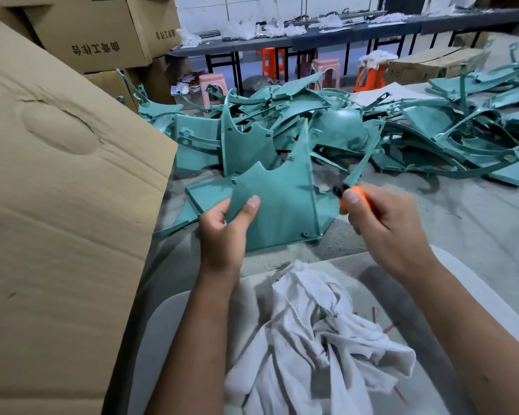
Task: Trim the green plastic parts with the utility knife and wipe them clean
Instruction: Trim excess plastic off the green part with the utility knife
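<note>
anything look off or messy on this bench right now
The green parts lie in a loose tangled heap across the table, not stacked. The table surface is smeared with grey dust, and the white rag sits crumpled nearby. The part in the left hand shows no visible damage.

Teal-green plastic parts point(282, 202) everywhere, orange-handled utility knife point(355, 194), off-white rag point(318, 339) bottom centre, plain tan cardboard box point(57, 205) left, pink and orange stools point(327, 70) up top.
</note>
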Demonstrator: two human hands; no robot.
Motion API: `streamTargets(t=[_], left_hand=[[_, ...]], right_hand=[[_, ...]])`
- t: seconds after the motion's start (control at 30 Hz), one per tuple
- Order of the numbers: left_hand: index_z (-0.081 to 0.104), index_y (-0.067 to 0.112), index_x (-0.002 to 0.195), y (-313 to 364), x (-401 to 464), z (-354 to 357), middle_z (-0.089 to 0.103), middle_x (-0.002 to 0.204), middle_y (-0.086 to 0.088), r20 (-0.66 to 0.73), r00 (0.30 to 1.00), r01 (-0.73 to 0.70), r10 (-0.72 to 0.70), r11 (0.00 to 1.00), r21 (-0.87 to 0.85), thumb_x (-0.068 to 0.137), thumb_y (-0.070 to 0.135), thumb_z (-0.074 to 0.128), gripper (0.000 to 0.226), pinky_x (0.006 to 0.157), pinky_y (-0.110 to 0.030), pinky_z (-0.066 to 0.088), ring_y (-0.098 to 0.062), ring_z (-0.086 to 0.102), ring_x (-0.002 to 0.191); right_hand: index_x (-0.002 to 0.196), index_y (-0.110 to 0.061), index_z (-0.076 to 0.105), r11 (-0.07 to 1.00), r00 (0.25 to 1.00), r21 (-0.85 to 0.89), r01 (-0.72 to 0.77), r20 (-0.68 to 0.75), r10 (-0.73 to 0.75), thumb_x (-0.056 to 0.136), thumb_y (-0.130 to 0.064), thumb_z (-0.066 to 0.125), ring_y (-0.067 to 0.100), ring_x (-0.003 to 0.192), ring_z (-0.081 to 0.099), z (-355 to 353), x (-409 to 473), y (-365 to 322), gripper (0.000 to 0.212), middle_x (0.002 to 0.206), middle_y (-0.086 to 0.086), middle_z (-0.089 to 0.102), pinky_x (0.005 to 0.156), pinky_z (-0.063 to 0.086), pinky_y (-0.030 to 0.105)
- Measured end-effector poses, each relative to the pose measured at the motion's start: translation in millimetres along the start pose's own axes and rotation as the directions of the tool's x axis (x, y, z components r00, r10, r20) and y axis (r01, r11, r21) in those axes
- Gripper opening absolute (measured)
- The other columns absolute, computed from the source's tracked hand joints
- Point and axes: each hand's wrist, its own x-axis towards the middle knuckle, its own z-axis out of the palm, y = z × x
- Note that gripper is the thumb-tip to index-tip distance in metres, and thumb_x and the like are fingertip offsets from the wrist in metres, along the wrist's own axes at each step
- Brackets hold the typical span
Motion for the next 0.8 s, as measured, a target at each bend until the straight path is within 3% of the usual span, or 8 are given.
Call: streamTargets(t=[0.13,0.27,0.4,0.5,0.67,0.73,0.8], left_hand=[[0.08,0.017,0.088,0,5,-6,0.079,0.094,-0.004,-0.165,0.983,0.074,-0.083,0.995,-0.059,0.09,0.033,0.074,0.017,0.073,-0.031,0.06,-0.023,0.076,0.091],[0.078,0.017,0.077,1,6,-8,0.078,0.088,-0.006,-0.162,0.981,0.107,-0.105,0.994,0.004,0.089,0.043,0.075,0.029,0.065,-0.031,0.058,-0.02,0.073,0.08],[0.079,0.016,0.078,7,5,-11,0.078,0.082,-0.006,-0.055,0.99,0.137,-0.134,0.989,0.053,0.088,0.042,0.074,0.028,0.051,-0.023,0.053,-0.015,0.072,0.069],[0.079,0.01,0.083,8,1,-11,0.078,0.086,-0.015,0.067,0.988,0.129,-0.136,0.986,0.102,0.082,0.044,0.076,0.034,0.058,-0.028,0.058,-0.019,0.072,0.072],[0.078,0.008,0.08,12,0,-14,0.076,0.083,-0.014,0.097,0.978,0.177,-0.186,0.98,0.092,0.074,0.048,0.075,0.041,0.057,-0.027,0.056,-0.02,0.07,0.07],[0.078,0.012,0.078,15,0,-19,0.075,0.076,-0.011,0.166,0.96,0.216,-0.225,0.974,0.07,0.076,0.05,0.076,0.038,0.053,-0.025,0.054,-0.018,0.067,0.063],[0.077,0.014,0.075,17,-3,-22,0.071,0.067,-0.005,0.323,0.925,0.18,-0.2,0.979,0.09,0.084,0.049,0.076,0.037,0.046,-0.02,0.047,-0.012,0.062,0.053]], right_hand=[[0.063,-0.022,0.049,0.981,0.973,-0.152,0.118,0.217,-0.083,0.103,-0.054,0.047,0.013,0.045,0.04,0,-1,-1,0.051,0.052,-0.006,0.041,0.047,0.032,0.033],[0.06,-0.017,0.048,0.973,0.957,-0.176,0.15,0.275,-0.098,0.101,-0.056,0.049,0.017,0.045,0.041,5,-2,-3,0.056,0.05,-0.005,0.038,0.047,0.037,0.04],[0.061,-0.017,0.049,0.967,0.96,-0.176,0.183,0.243,-0.137,0.102,-0.057,0.048,0.015,0.043,0.039,5,-2,-5,0.057,0.049,-0.008,0.036,0.045,0.033,0.035],[0.062,-0.02,0.05,0.962,0.968,-0.205,0.179,0.21,-0.136,0.102,-0.055,0.049,0.015,0.042,0.04,3,1,-3,0.053,0.048,-0.009,0.038,0.045,0.03,0.03],[0.063,-0.027,0.043,0.942,0.978,-0.271,0.199,0.118,-0.173,0.103,-0.059,0.047,0.012,0.042,0.039,4,1,-4,0.051,0.047,-0.013,0.034,0.046,0.026,0.026],[0.062,-0.032,0.041,0.925,0.989,-0.349,0.148,0.045,-0.141,0.102,-0.062,0.043,0.011,0.04,0.039,0,2,0,0.05,0.047,-0.015,0.036,0.046,0.023,0.023],[0.06,-0.034,0.04,0.883,0.998,-0.469,0.021,-0.037,-0.043,0.101,-0.062,0.044,0.007,0.04,0.038,-4,3,7,0.05,0.046,-0.013,0.04,0.046,0.022,0.025]])
